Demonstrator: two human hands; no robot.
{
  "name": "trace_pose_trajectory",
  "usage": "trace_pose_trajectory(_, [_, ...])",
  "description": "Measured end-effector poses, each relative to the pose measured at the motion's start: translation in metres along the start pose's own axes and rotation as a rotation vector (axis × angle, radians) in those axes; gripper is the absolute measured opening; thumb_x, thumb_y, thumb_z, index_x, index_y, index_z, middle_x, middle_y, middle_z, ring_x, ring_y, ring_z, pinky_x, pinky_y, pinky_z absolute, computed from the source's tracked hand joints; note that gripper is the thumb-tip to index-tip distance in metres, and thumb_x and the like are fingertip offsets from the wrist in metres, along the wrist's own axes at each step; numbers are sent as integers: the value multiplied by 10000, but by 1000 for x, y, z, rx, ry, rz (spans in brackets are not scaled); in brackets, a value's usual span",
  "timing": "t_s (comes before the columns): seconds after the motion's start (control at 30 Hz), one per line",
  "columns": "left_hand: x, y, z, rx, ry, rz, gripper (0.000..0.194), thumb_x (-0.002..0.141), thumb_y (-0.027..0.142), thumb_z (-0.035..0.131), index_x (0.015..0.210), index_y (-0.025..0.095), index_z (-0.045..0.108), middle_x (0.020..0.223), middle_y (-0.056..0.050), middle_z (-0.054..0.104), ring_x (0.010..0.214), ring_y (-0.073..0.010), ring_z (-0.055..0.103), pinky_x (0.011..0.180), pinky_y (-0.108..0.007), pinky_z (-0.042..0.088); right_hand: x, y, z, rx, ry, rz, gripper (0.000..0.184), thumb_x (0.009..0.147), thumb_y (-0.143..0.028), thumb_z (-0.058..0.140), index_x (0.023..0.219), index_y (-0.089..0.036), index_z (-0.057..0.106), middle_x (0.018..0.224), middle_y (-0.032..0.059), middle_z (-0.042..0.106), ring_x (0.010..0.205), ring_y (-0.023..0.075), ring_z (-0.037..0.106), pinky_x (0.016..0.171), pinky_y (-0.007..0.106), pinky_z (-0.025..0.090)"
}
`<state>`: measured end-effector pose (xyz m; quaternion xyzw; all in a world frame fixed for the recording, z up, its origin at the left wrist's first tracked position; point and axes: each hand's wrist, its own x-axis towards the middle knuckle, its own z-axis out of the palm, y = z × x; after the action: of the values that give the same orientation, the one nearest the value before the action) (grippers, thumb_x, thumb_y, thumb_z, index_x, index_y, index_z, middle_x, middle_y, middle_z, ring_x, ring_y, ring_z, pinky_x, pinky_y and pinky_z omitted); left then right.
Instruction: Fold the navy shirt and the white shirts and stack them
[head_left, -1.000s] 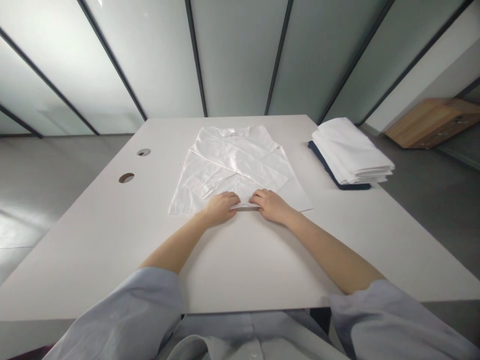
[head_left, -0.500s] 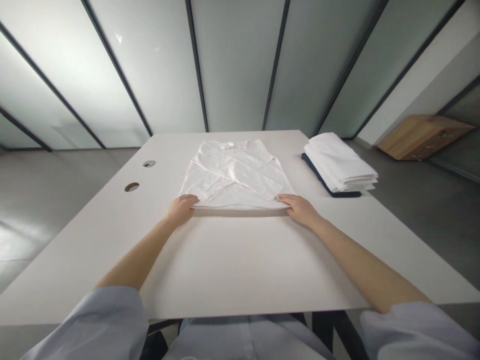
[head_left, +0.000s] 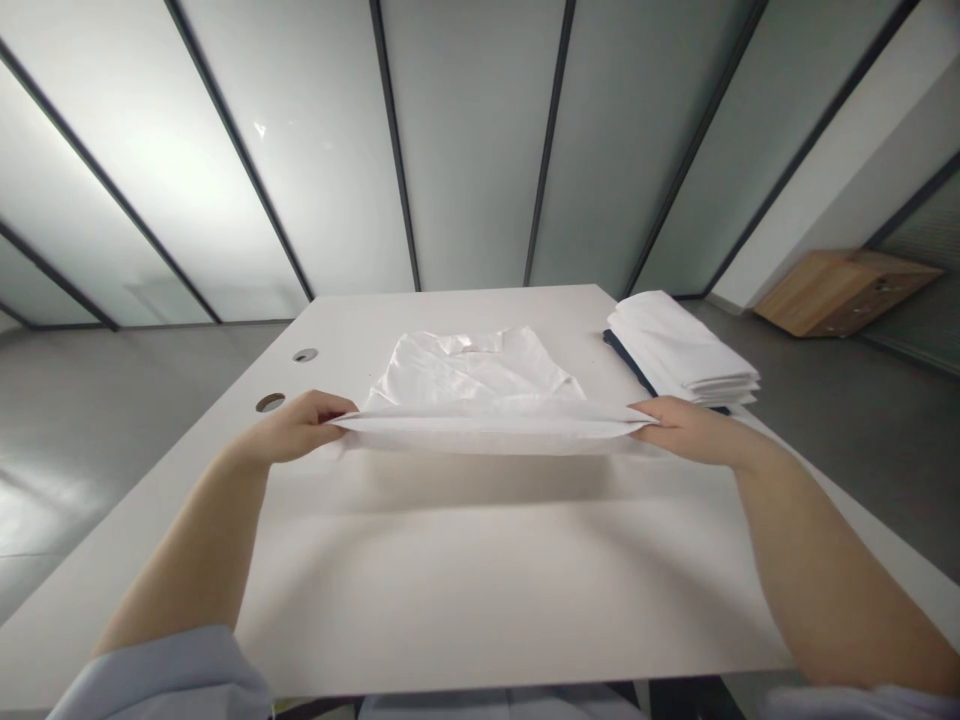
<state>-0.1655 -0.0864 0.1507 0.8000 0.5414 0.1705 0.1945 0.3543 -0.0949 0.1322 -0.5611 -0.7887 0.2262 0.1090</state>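
Note:
A white garment, which looks like a shirt [head_left: 480,372], lies on the white table [head_left: 480,570] with its near edge raised. My left hand [head_left: 306,424] pinches the left corner of that edge. At the opposite corner, my right hand [head_left: 686,430] is closed on the fabric in the same way. Between the hands the edge is stretched nearly straight, and a shadow falls on the tabletop beneath it. The far part of the shirt rests flat, wrinkled and shiny.
To the right is a stack of folded white cloths [head_left: 679,345] with a dark folded cloth [head_left: 628,358] under it. Two round holes pierce the table's left side, one being the brown-rimmed hole [head_left: 270,402]. A wooden cabinet [head_left: 844,292] stands on the floor beyond.
Both hands have lifted the shirt's near edge off the table and moved apart, drawing it taut. The camera view has tilted slightly upward.

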Motion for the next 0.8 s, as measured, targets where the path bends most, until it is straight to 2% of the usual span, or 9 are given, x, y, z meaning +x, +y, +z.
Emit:
trace_pose_trajectory(0.07, [11, 5, -8, -95, 159, -11, 287, 684, 396, 514, 781, 202, 701, 715, -29, 679, 667, -187, 612, 597, -258, 497, 7, -9, -18, -80, 68, 13, 256, 800, -329, 496, 855, -199, 710, 842, 63, 733, 751, 248, 647, 652, 298, 474])
trace_pose_trajectory(0.13, [30, 5, -8, -102, 408, -63, 318, 707, 376, 494, 863, 189, 699, 776, -39, 689, 718, -195, 618, 623, -264, 499, 26, -18, -30, -202, 218, 17, 252, 815, -295, 466, 836, -177, 688, 808, 79, 720, 725, 235, 631, 633, 290, 442])
trace_pose_trajectory(0.2, [56, -2, 2, -14, 620, -136, 312, 741, 354, 474, 894, 182, 685, 778, -33, 680, 741, -196, 614, 645, -266, 489, 56, -22, -29, -312, 399, 17, 266, 839, -272, 449, 880, -156, 685, 857, 110, 719, 784, 246, 633, 669, 294, 427])
trace_pose_trajectory(0.23, [70, -8, 10, 31, 663, -169, 300, 763, 345, 462, 895, 180, 675, 776, -32, 676, 752, -199, 615, 659, -269, 482, 74, -23, -24, -332, 456, 38, 270, 841, -254, 450, 924, -148, 684, 892, 123, 720, 826, 258, 637, 681, 295, 423])
trace_pose_trajectory(0.33, [104, -29, 48, 152, 568, -303, 262, 818, 281, 421, 929, 178, 634, 816, -56, 682, 815, -221, 631, 697, -287, 465, 124, -17, 11, -309, 515, 101, 321, 882, -223, 407, 1081, -155, 650, 964, 128, 720, 890, 260, 644, 695, 286, 419])
trace_pose_trajectory(0.43, [117, -45, 92, 256, 343, -430, 256, 876, 248, 381, 1007, 195, 594, 932, -100, 699, 909, -251, 650, 725, -306, 458, 154, -7, 57, -294, 353, 171, 334, 913, -209, 379, 1157, -176, 604, 1014, 117, 718, 935, 245, 646, 698, 274, 418])
trace_pose_trajectory(0.53, [111, -50, 122, 331, 233, -451, 273, 923, 269, 347, 1075, 202, 563, 1050, -137, 695, 977, -277, 652, 752, -330, 457, 157, -2, 93, -358, 241, 259, 321, 929, -206, 372, 1169, -185, 585, 1028, 117, 715, 927, 234, 654, 687, 277, 413])
trace_pose_trajectory(0.63, [96, -46, 130, 375, 216, -451, 295, 948, 287, 314, 1104, 196, 548, 1058, -148, 699, 983, -287, 655, 758, -342, 455, 141, -2, 108, -443, 234, 281, 302, 938, -199, 360, 1137, -198, 587, 1034, 110, 715, 919, 227, 661, 686, 285, 404])
trace_pose_trajectory(0.8, [68, -36, 116, 436, 146, -450, 294, 941, 325, 306, 1009, 207, 567, 943, -135, 709, 908, -304, 666, 704, -341, 442, 104, -4, 101, -470, 196, 253, 289, 929, -232, 376, 1101, -225, 609, 941, 85, 726, 858, 226, 665, 652, 283, 377])
